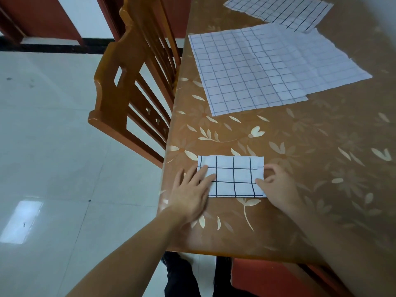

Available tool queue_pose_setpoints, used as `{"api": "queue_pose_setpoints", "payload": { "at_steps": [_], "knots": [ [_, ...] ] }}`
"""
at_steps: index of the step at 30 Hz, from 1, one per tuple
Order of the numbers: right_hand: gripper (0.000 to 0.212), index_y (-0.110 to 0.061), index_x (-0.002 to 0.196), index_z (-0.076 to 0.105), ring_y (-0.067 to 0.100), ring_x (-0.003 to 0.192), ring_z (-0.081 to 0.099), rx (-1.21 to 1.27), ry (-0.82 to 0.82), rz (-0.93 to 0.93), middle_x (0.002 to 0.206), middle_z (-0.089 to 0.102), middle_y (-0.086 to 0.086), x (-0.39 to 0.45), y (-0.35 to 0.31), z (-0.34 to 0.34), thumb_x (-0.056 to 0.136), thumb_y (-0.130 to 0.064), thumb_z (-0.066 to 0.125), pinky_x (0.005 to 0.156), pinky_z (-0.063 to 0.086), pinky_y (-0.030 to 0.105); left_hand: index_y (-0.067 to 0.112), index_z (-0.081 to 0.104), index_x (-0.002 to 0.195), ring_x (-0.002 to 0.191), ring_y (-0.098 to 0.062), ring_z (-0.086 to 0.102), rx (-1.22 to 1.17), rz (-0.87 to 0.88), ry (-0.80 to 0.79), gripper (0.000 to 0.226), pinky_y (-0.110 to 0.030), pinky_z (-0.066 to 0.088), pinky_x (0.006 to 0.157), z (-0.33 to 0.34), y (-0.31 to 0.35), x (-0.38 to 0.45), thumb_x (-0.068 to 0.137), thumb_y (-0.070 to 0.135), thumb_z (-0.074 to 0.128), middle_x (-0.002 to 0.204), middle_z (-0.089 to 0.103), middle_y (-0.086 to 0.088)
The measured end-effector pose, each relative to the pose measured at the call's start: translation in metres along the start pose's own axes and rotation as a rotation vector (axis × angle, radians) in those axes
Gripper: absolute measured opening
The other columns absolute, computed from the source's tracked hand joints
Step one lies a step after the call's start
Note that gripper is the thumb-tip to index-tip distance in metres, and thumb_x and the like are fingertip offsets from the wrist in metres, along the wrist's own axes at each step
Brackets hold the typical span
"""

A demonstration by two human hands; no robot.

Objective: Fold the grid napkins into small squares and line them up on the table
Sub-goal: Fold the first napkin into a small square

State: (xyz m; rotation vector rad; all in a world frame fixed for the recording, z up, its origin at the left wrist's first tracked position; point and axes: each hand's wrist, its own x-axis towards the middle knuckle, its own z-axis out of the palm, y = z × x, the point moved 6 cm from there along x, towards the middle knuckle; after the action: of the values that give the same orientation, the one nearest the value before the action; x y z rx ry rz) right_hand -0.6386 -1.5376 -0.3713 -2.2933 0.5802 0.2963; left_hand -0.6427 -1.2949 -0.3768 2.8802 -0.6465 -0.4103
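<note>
Head view shows us at the near left corner of the worktop, with a folded napkin lying flat just in from its edge, a rectangle rather than a square yet. Our left hand lies spread with straight fingers pressing the napkin's left end; our right hand has curled fingers and thumb at the right end, seemingly pinching that edge, though we cannot be sure the cloth is truly nipped. The hands are apart, one at each short side. We judge the napkin light, thin and limp: it will not hold a shape by itself, keeps a crease only when pressed, and may well slide on the glossy flowered surface unless one hand pins it. The best hold looks to be the right edge or its corners, lifted and carried over to meet the left edge while the other hand anchors, then a flat palm along the fold. Farther off lie two unfolded napkins overlapping, and a third beyond, all waiting; a chair stands to the left
</note>
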Motion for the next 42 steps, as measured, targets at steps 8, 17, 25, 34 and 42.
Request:
{"api": "queue_pose_setpoints", "payload": {
  "at_steps": [8, 17, 25, 34, 42],
  "knots": [
    [0.054, -0.014, 0.145, 0.038, 0.025, 0.141, 0.033, -0.449, 0.101, -0.639, 0.151, 0.038, 0.006, -0.050, -0.075, 0.081, 0.095, -0.035, 0.032, 0.112, 0.031, 0.044, 0.033, -0.008, 0.151, 0.148, -0.024, -0.016, 0.049, -0.117, 0.008, 0.056, -0.048, -0.013, 0.116, 0.011, -0.008, -0.002, 0.098, 0.048, 0.003, 0.156, -0.020, 0.006],
    [0.061, -0.017, 0.154, 0.013, 0.018, 0.149, 0.006, -0.692, 0.026, -0.497, 0.162, 0.009, 0.002, -0.017, -0.046, 0.092, 0.098, -0.042, 0.013, 0.118, 0.002, 0.041, 0.027, -0.017, 0.151, 0.146, -0.022, -0.021, 0.059, -0.171, -0.050, 0.061, -0.051, -0.010, 0.118, 0.011, -0.008, -0.003, 0.099, 0.053, 0.002, 0.157, -0.023, 0.005],
    [0.069, -0.012, 0.151, 0.025, 0.029, 0.145, 0.024, -0.830, 0.075, -0.387, 0.157, 0.026, 0.010, 0.005, 0.007, 0.020, 0.094, -0.048, 0.011, 0.114, 0.020, 0.056, 0.027, -0.017, 0.151, 0.146, -0.024, -0.023, 0.074, -0.160, -0.077, 0.062, -0.053, -0.009, 0.118, 0.012, -0.009, -0.003, 0.099, 0.056, 0.001, 0.158, -0.023, 0.005],
    [0.034, -0.016, 0.103, 0.067, 0.027, 0.111, 0.056, -0.772, 0.064, -1.065, 0.115, 0.063, 0.007, -0.040, -0.003, 0.000, 0.082, -0.041, 0.056, 0.096, 0.036, 0.039, 0.025, -0.009, 0.153, 0.147, -0.024, -0.018, 0.103, -0.132, -0.100, 0.062, -0.054, -0.008, 0.118, 0.007, -0.007, 0.000, 0.099, 0.053, 0.005, 0.161, -0.015, 0.001],
    [0.007, -0.014, 0.069, 0.061, 0.024, 0.086, 0.062, -0.881, 0.036, -1.100, 0.086, 0.064, 0.003, -0.028, -0.023, 0.009, 0.064, -0.018, 0.063, 0.082, 0.035, 0.033, 0.027, 0.007, 0.154, 0.149, -0.025, -0.011, 0.059, -0.116, -0.071, 0.069, -0.051, -0.009, 0.117, -0.008, 0.006, 0.006, 0.096, 0.062, 0.019, 0.163, -0.002, -0.001]
  ]
}}
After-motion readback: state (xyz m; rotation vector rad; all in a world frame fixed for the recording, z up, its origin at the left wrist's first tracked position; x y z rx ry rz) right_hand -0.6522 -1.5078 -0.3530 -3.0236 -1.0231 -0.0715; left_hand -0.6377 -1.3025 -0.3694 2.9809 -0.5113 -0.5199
